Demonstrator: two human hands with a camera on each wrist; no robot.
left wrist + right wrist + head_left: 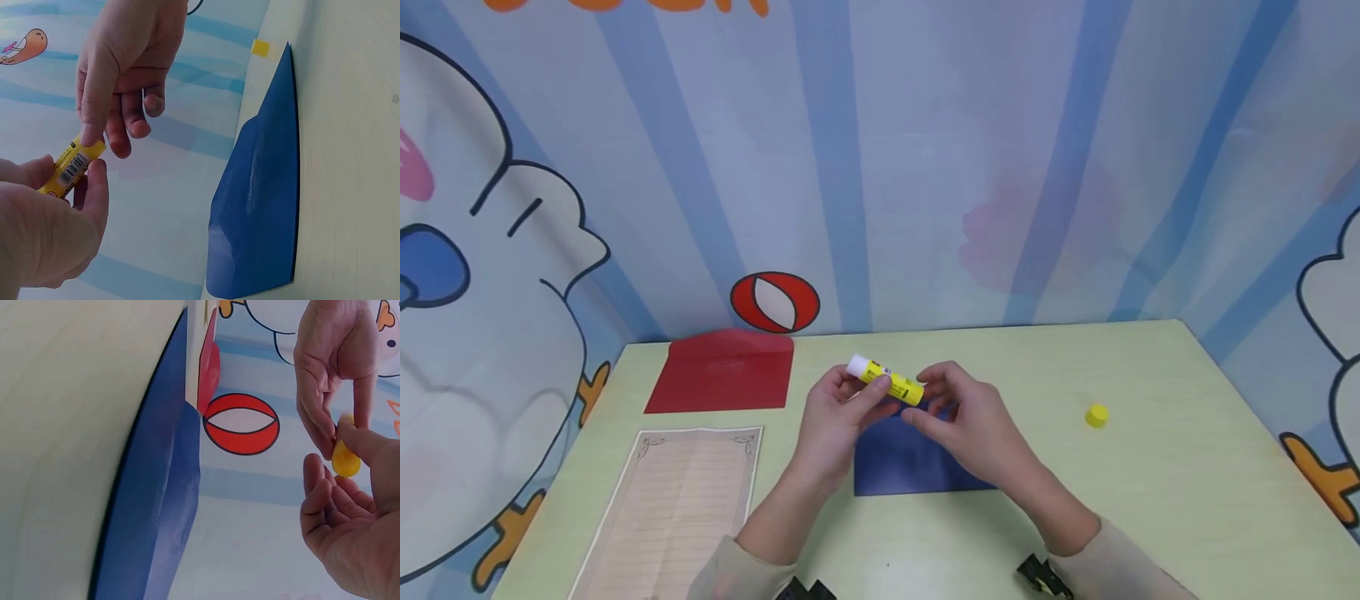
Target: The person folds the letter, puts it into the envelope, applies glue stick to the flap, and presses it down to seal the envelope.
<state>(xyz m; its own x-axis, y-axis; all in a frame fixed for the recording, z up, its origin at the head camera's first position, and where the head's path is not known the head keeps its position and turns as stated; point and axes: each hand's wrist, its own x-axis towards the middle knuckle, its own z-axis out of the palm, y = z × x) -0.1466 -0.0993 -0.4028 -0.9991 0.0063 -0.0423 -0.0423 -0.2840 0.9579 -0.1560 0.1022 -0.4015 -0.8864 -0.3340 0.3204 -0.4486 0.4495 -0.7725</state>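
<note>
A yellow glue stick (876,372) with a white upper end is pinched between the thumb and fingers of my left hand (831,425), tilted above the table. Fingers of my right hand (981,425) lie loosely spread around its lower yellow end. In the left wrist view, the right thumb overlaps that end of the glue stick (70,172), whose barcode faces this camera. Under both hands lies a dark blue envelope (917,462), its flap raised in the left wrist view. A small yellow cap (1097,416) stands apart on the table, right of my hands.
A red envelope (722,379) lies at the table's back left. In front of it is a lined, bordered sheet of paper (673,492). Behind the pale table (1187,475) rises a blue striped cartoon backdrop (917,167).
</note>
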